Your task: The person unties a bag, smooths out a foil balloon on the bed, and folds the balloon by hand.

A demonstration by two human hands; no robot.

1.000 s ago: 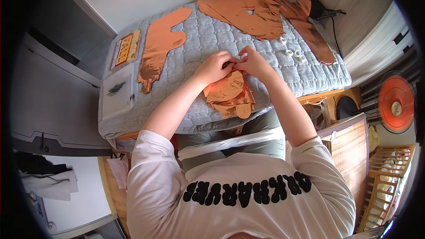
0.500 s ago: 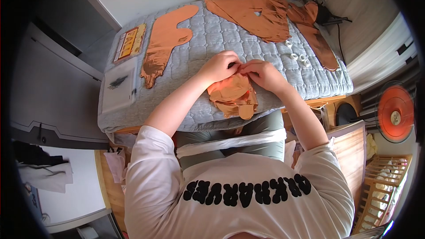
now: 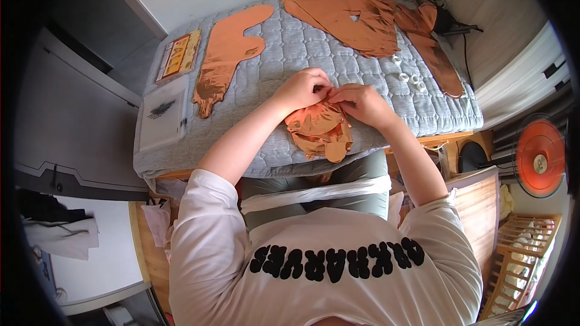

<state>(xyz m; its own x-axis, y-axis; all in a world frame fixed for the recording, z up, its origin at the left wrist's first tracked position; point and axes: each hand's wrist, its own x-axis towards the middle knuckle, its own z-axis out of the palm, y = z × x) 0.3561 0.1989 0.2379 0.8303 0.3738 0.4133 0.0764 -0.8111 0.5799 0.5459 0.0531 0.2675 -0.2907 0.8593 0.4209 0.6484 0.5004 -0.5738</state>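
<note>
A crumpled copper-coloured foil piece (image 3: 319, 131) lies at the near edge of the quilted grey mattress (image 3: 241, 105). My left hand (image 3: 304, 89) is closed on its upper end, fingers curled. From the other side my right hand (image 3: 360, 102) pinches the same end, its fingertips meeting those of my left hand. The exact spot they grip is small and partly hidden by the fingers. Flat foil shapes lie farther off: one at the left (image 3: 226, 54), a wide one at the back (image 3: 347, 21) and a long one at the right (image 3: 432, 54).
Several small white tape rolls (image 3: 403, 77) lie right of my hands. On the mattress's left side are a printed packet (image 3: 179, 55) and a clear case (image 3: 162, 118). Black cables (image 3: 447, 21) stand at the back right, a red fan (image 3: 539, 156) at the far right.
My right hand has come down and its raised fingers have closed onto the foil's upper end beside my left hand. The foil is more bunched. The view has shifted slightly.
</note>
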